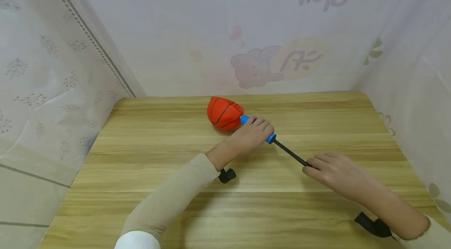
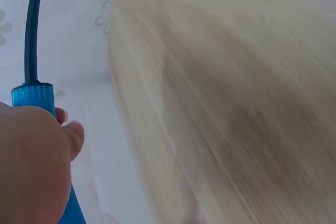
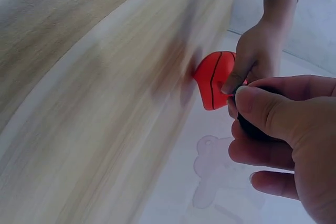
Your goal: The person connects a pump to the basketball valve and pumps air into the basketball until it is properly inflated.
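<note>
A hand air pump with a blue barrel (image 2: 32, 96) is joined at its far end to a red toy basketball (image 1: 223, 114), which looks dented and only partly filled. My left hand (image 1: 248, 137) grips the barrel, its fingers wrapped over it. A long stretch of black pump rod (image 1: 290, 153) shows between my two hands. In the right wrist view, my right hand (image 3: 304, 129) holds the black pump handle (image 3: 257, 124) between thumb and fingers. The ball's tip points away to the left, and the nozzle joint is partly hidden by my left hand in that view.
Beneath my hands lies a wood-grain table (image 1: 158, 139). Pale printed cloth (image 1: 176, 45) hangs behind it and along both sides. Black camera mounts (image 1: 227, 175) sit at both wrists.
</note>
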Demonstrator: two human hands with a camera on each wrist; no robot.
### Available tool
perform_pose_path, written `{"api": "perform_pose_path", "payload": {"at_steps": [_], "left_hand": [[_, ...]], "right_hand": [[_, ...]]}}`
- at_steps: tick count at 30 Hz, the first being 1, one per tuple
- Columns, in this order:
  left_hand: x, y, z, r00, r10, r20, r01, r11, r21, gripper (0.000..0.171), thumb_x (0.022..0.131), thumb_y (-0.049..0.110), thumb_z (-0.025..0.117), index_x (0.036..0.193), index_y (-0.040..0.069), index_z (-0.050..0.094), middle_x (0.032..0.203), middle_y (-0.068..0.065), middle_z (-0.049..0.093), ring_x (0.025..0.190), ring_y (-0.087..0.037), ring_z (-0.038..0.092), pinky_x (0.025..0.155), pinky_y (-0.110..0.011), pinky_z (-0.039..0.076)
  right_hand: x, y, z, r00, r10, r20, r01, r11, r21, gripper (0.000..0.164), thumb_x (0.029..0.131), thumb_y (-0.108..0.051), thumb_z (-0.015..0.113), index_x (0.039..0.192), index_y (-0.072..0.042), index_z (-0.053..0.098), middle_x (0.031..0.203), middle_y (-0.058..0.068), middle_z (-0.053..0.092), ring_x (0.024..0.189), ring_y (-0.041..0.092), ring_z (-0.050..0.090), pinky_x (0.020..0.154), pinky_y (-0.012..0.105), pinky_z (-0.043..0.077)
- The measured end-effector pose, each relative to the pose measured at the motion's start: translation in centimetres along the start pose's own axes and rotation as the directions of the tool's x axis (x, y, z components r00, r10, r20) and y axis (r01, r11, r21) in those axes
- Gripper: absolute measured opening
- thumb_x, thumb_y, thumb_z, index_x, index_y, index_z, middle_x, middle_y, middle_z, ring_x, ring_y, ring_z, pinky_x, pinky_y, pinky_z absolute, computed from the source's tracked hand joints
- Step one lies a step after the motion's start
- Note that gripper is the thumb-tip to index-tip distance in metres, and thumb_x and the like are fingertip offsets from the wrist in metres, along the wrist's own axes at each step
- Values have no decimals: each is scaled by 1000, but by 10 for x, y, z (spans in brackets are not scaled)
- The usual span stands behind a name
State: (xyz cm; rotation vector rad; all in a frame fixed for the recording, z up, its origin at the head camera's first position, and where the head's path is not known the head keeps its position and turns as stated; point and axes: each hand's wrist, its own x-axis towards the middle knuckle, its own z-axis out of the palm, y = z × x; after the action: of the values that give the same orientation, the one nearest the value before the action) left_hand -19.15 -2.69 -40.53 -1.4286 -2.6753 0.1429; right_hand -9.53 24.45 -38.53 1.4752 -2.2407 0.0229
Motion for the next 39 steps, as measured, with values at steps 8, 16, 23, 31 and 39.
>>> {"api": "perform_pose_path", "payload": {"at_steps": [8, 16, 23, 31, 39], "left_hand": [[4, 5, 2, 1000, -26, 11, 25, 998, 50, 18, 107, 12, 52, 125, 12, 53, 127, -2, 54, 123, -21, 45, 110, -38, 35], [5, 7, 1, 1000, -19, 8, 19, 998, 64, 20, 106, 13, 55, 125, 13, 53, 127, -1, 54, 121, -21, 45, 109, -37, 35], [3, 5, -1, 1000, -23, 7, 23, 999, 34, 19, 105, 11, 54, 124, 13, 54, 127, -1, 55, 123, -20, 45, 110, -37, 35], [3, 4, 0, 1000, -7, 7, 7, 1000, 23, 16, 106, 11, 54, 122, 13, 54, 125, 0, 55, 121, -20, 46, 109, -35, 35], [0, 1, -1, 1000, -7, 15, 6, 1000, 8, 20, 104, 6, 55, 123, 13, 53, 126, -1, 55, 122, -21, 46, 112, -37, 34]], "right_hand": [[22, 13, 17, 999, 10, 41, -12, 999, 37, 16, 78, -1, 74, 93, -4, 69, 86, 6, 68, 69, 18, 62, 57, 29, 52], [49, 24, 35, 1000, -20, 0, 20, 1000, 14, 8, 93, 0, 67, 87, -4, 64, 78, 3, 62, 62, 12, 50, 54, 22, 41], [52, 27, 41, 1000, 2, 0, -2, 999, 44, 12, 83, 2, 74, 90, -5, 67, 79, 2, 61, 62, 12, 48, 54, 22, 39], [29, 15, 24, 999, -11, -30, 13, 997, 71, 16, 102, -4, 55, 94, -6, 68, 84, 4, 65, 65, 15, 57, 55, 25, 49], [1, 4, 7, 1000, 14, -20, -12, 995, 102, 60, 112, -21, 11, 92, -10, 67, 85, 1, 66, 68, 15, 59, 57, 28, 51]]}}
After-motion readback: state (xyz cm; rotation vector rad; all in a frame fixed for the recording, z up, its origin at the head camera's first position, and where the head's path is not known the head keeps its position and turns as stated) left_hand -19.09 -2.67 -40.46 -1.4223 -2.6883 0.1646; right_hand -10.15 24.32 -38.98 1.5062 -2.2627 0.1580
